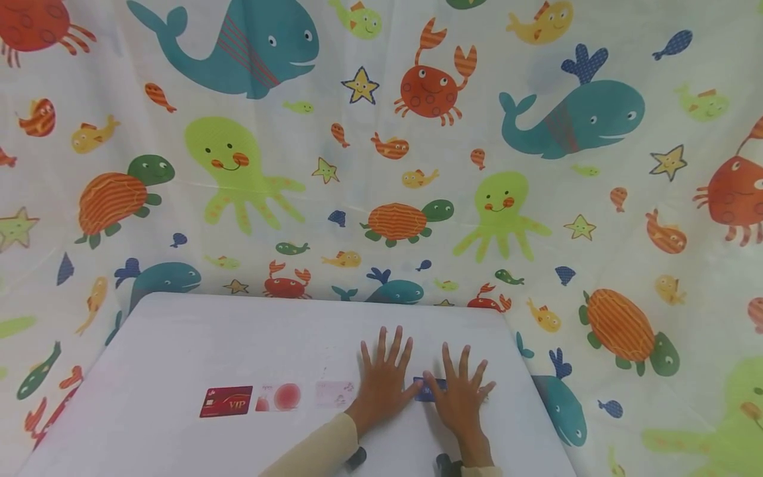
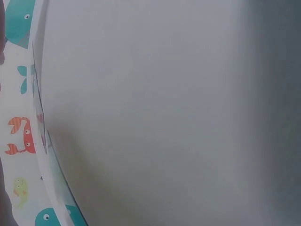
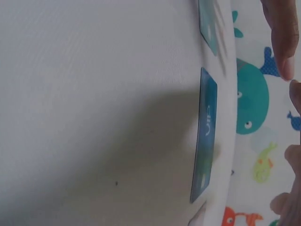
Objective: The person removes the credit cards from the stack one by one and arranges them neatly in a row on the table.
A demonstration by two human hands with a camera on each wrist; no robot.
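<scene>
In the head view, both hands are spread with straight fingers over a row of cards on a white table. My left hand point(image 1: 384, 381) is between a pale pink card point(image 1: 334, 394) and a blue card point(image 1: 424, 391). Over the blue card's right part is my right hand point(image 1: 461, 397), its thumb near the left thumb. Neither hand grips anything. Farther left lie a red VIP card point(image 1: 226, 401) and a white card with a red circle point(image 1: 278, 397). The right wrist view shows the blue card point(image 3: 205, 136) flat, with right-hand fingers point(image 3: 284, 37) apart from it.
The white table point(image 1: 179, 344) reaches back to a hanging cloth point(image 1: 334, 53) printed with sea animals. Another teal card point(image 3: 208, 23) lies in line with the blue one in the right wrist view. Thin card edges show at the left wrist view's left side.
</scene>
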